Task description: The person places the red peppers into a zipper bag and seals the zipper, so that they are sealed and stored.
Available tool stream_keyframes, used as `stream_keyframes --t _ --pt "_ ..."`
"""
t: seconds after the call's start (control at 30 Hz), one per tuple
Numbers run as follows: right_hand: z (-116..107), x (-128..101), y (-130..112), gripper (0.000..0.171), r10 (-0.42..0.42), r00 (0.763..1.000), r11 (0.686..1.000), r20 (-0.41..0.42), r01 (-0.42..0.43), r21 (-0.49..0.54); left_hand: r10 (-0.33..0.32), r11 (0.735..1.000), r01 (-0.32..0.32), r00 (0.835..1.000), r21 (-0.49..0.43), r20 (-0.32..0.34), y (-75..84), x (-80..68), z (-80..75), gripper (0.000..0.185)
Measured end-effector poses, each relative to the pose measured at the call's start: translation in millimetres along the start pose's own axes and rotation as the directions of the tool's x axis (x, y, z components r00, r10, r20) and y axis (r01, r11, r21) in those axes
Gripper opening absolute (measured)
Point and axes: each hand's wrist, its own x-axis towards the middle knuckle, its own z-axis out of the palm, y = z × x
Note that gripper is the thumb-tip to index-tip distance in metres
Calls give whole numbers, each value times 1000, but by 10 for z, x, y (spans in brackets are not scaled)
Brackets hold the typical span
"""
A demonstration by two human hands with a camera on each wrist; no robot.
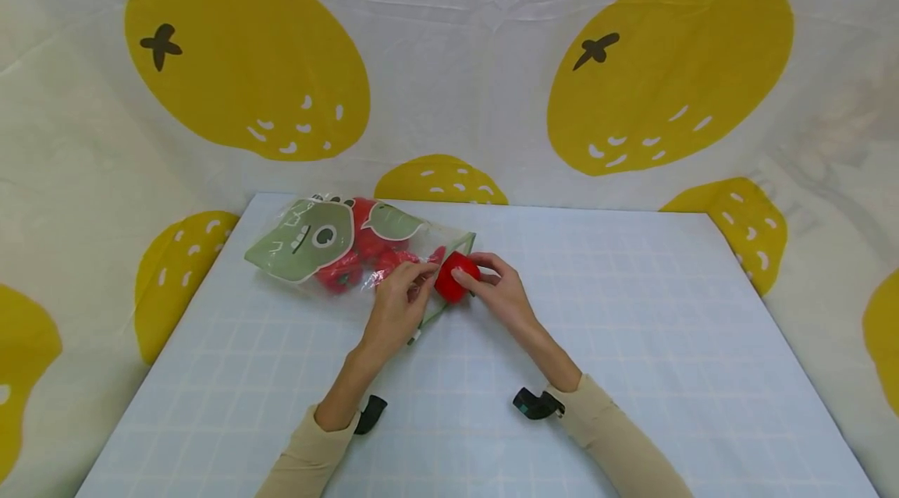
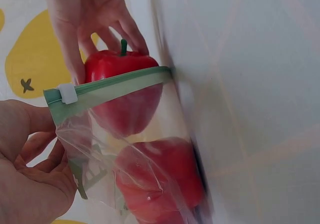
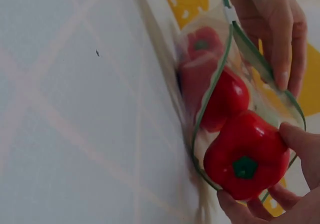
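A clear zip bag [image 1: 302, 240] with a green cartoon print and green-edged mouth lies on the table, several red bell peppers inside. My right hand [image 1: 507, 297] grips another red bell pepper [image 1: 449, 282] by its sides at the bag's mouth. In the left wrist view, this pepper's lower part is behind the clear plastic, while its green stem [image 2: 123, 47] stays outside. My left hand [image 1: 399, 309] pinches the bag's rim, holding the mouth apart. A white slider [image 2: 67, 93] sits on the green zip near that hand. The right wrist view shows peppers [image 3: 227, 96] deeper in the bag.
A white table [image 1: 632, 326] with faint grid lines extends around the bag. Behind it hangs a pale cloth [image 1: 456, 76] with large yellow fruit prints. Small black devices [image 1: 537, 404] are worn at both wrists, near the beige sleeves [image 1: 618, 435].
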Motion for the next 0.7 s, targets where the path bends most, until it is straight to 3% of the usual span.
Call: stream_keyframes --t 0.4,0.7 --pt "216 120 7 53 -51 991 992 -124 36 -122 -5 1000 5 1000 10 12 6 -5 6 29" --pt "206 85 -20 60 -82 997 988 5 82 -130 -15 1000 15 1000 25 15 13 -4 2 28"
